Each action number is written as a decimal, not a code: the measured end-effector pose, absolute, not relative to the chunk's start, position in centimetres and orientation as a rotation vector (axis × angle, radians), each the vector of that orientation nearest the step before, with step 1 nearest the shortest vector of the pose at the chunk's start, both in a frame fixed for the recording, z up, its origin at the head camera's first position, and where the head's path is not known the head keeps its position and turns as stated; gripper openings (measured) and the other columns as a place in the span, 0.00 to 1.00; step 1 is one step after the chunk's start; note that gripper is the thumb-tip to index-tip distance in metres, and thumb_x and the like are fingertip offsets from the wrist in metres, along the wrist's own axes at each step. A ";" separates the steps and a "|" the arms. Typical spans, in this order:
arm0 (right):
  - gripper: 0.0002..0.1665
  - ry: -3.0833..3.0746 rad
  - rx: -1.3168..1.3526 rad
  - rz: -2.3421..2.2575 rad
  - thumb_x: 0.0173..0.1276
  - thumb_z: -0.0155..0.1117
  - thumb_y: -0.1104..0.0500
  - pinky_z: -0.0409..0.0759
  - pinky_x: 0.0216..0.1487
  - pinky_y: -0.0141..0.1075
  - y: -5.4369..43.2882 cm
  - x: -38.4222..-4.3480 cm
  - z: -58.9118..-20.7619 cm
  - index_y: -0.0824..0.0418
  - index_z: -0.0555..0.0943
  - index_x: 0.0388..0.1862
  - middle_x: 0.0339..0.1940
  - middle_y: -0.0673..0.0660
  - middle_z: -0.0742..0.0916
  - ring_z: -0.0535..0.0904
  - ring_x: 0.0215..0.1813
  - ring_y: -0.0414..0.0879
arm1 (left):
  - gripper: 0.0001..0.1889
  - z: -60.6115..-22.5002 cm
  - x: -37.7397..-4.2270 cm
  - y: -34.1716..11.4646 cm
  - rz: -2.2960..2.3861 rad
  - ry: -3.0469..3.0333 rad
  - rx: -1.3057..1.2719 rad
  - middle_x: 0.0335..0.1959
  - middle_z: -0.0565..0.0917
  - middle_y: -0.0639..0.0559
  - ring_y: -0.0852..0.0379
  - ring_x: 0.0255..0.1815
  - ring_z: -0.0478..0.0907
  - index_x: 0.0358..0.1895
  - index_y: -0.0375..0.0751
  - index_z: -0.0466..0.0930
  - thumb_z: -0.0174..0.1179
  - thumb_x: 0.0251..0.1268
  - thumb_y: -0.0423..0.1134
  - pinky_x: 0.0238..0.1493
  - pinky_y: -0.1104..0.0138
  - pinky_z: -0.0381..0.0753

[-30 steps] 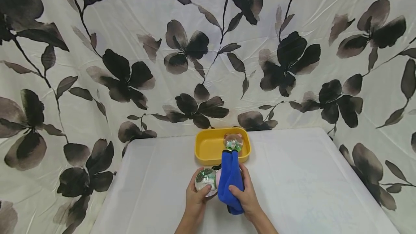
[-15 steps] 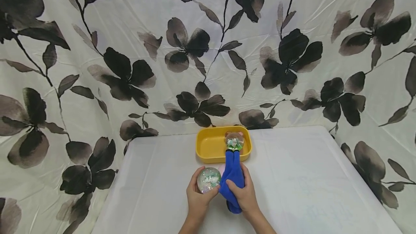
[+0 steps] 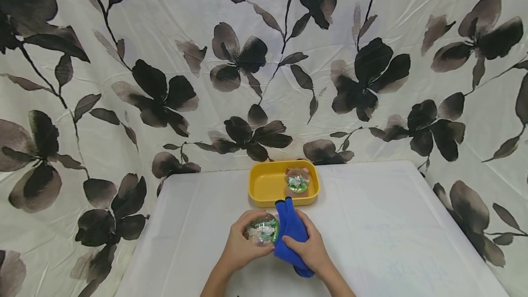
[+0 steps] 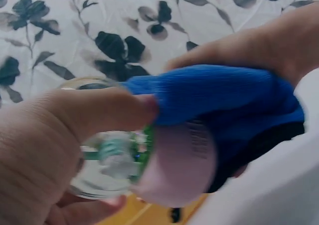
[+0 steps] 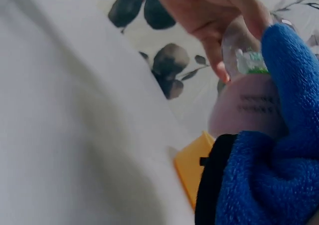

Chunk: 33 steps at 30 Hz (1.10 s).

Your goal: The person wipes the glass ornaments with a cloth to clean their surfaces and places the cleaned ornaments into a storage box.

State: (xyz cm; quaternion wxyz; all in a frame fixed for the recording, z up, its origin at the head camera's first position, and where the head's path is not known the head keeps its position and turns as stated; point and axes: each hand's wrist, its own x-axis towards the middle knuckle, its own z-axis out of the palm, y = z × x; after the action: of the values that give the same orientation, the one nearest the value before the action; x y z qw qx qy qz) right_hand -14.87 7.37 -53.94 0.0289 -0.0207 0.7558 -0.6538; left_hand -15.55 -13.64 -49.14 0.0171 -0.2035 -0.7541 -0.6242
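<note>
My left hand (image 3: 239, 246) grips the clear dome of a snow globe (image 3: 264, 231), which lies tipped on its side above the table. Inside the dome are a small white and teal figure and green glitter. Its pink base (image 4: 177, 165), with raised lettering, points toward my right hand (image 3: 310, 247). That hand holds a folded blue cloth (image 3: 292, 230) with black edging against the base. In the left wrist view, my left thumb (image 4: 114, 110) lies along the dome and meets the cloth. The right wrist view shows the cloth wrapped partly around the pink base (image 5: 249, 108).
A yellow tray (image 3: 266, 187) stands at the back of the white table (image 3: 396, 228), just beyond my hands. In its right end lies another snow globe (image 3: 298, 181) with brown bear ears. A floral sheet (image 3: 264, 58) hangs behind the table.
My left hand has turned over the globe's dome, and the figure inside sits differently. The cloth has shifted left and toward me, uncovering the globe in the tray.
</note>
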 end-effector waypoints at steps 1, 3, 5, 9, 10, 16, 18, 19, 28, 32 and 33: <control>0.46 2.357 -0.093 -1.975 0.58 0.73 0.47 0.74 0.54 0.55 7.5 -14.9 -54.0 0.49 0.64 0.73 0.65 0.60 0.74 0.72 0.61 0.58 | 0.38 -49.0 -15.7 -13.9 -1.932 -2.385 -0.665 0.58 0.77 0.45 0.43 0.60 0.71 0.57 0.43 0.78 0.80 0.34 0.27 0.57 0.54 0.75; 0.44 2.406 -0.165 -1.888 0.57 0.73 0.46 0.74 0.54 0.54 7.6 -14.9 -54.0 0.48 0.66 0.72 0.64 0.59 0.75 0.72 0.60 0.57 | 0.38 -49.1 -16.3 -14.5 -1.921 -2.454 -0.722 0.57 0.77 0.50 0.45 0.60 0.71 0.57 0.46 0.79 0.81 0.33 0.28 0.59 0.53 0.73; 0.43 2.430 -0.248 -1.807 0.57 0.72 0.45 0.75 0.53 0.54 7.8 -14.9 -53.8 0.48 0.68 0.70 0.62 0.57 0.76 0.73 0.59 0.55 | 0.38 -49.5 -16.9 -15.1 -1.937 -2.496 -0.789 0.57 0.77 0.53 0.44 0.60 0.71 0.57 0.48 0.79 0.81 0.33 0.29 0.60 0.53 0.72; 0.40 2.348 -0.392 -1.756 0.59 0.71 0.46 0.74 0.53 0.54 8.3 -15.1 -53.1 0.50 0.70 0.69 0.61 0.55 0.76 0.72 0.59 0.55 | 0.38 -50.4 -17.9 -16.1 -2.027 -2.484 -0.940 0.57 0.77 0.51 0.39 0.58 0.71 0.58 0.48 0.78 0.81 0.35 0.29 0.57 0.57 0.75; 0.39 2.312 -0.412 -1.759 0.59 0.70 0.46 0.75 0.53 0.54 8.4 -15.2 -53.0 0.50 0.70 0.69 0.61 0.55 0.76 0.72 0.59 0.55 | 0.38 -50.6 -18.1 -16.2 -2.056 -2.459 -0.970 0.57 0.78 0.49 0.39 0.58 0.71 0.59 0.46 0.77 0.80 0.35 0.29 0.57 0.58 0.75; 0.36 1.932 -0.480 -1.949 0.64 0.65 0.52 0.74 0.54 0.48 9.0 -16.0 -52.4 0.56 0.68 0.70 0.59 0.60 0.77 0.73 0.57 0.55 | 0.38 -51.5 -18.8 -16.4 -2.218 -2.268 -1.014 0.57 0.78 0.41 0.36 0.59 0.71 0.59 0.38 0.76 0.78 0.35 0.25 0.58 0.59 0.74; 0.36 1.807 -0.495 -2.007 0.64 0.63 0.54 0.74 0.55 0.46 9.2 -16.3 -52.4 0.59 0.66 0.71 0.58 0.62 0.77 0.74 0.56 0.56 | 0.39 -52.0 -19.0 -16.3 -2.282 -2.204 -0.997 0.57 0.78 0.39 0.33 0.59 0.69 0.60 0.35 0.74 0.77 0.35 0.25 0.57 0.59 0.75; 0.37 1.759 -0.501 -2.027 0.65 0.61 0.54 0.73 0.55 0.45 9.3 -16.3 -52.4 0.61 0.65 0.71 0.58 0.62 0.77 0.74 0.56 0.56 | 0.39 -52.3 -18.9 -16.2 -2.329 -2.172 -0.974 0.57 0.78 0.39 0.32 0.58 0.69 0.60 0.34 0.74 0.77 0.35 0.25 0.57 0.58 0.75; 0.48 1.500 -0.309 -2.223 0.67 0.50 0.48 0.56 0.68 0.50 9.1 -15.6 -52.6 0.62 0.43 0.79 0.74 0.68 0.59 0.58 0.70 0.58 | 0.37 -55.0 -18.3 -14.9 -2.788 -1.732 -0.782 0.58 0.76 0.42 0.49 0.56 0.75 0.65 0.39 0.67 0.68 0.46 0.28 0.54 0.61 0.78; 0.47 1.415 -0.143 -2.324 0.70 0.46 0.44 0.59 0.67 0.55 8.4 -15.2 -53.0 0.55 0.39 0.80 0.74 0.67 0.58 0.59 0.69 0.59 | 0.41 -55.4 -17.7 -13.7 -2.843 -1.685 -0.477 0.61 0.70 0.40 0.48 0.56 0.74 0.69 0.35 0.58 0.64 0.48 0.25 0.53 0.61 0.79; 0.46 1.380 -0.116 -2.357 0.71 0.46 0.44 0.63 0.65 0.54 8.1 -15.1 -53.2 0.54 0.39 0.80 0.73 0.67 0.60 0.63 0.67 0.58 | 0.42 -55.4 -17.5 -13.4 -2.840 -1.694 -0.365 0.61 0.68 0.39 0.48 0.56 0.74 0.70 0.34 0.56 0.64 0.48 0.24 0.53 0.61 0.79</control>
State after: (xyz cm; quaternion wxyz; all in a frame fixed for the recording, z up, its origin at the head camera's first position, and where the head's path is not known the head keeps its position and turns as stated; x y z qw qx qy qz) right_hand -15.14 8.13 -53.25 0.2024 -0.0415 0.4944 -0.8443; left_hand -17.53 -13.36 -55.45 -0.0926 -0.1093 -0.5070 -0.8499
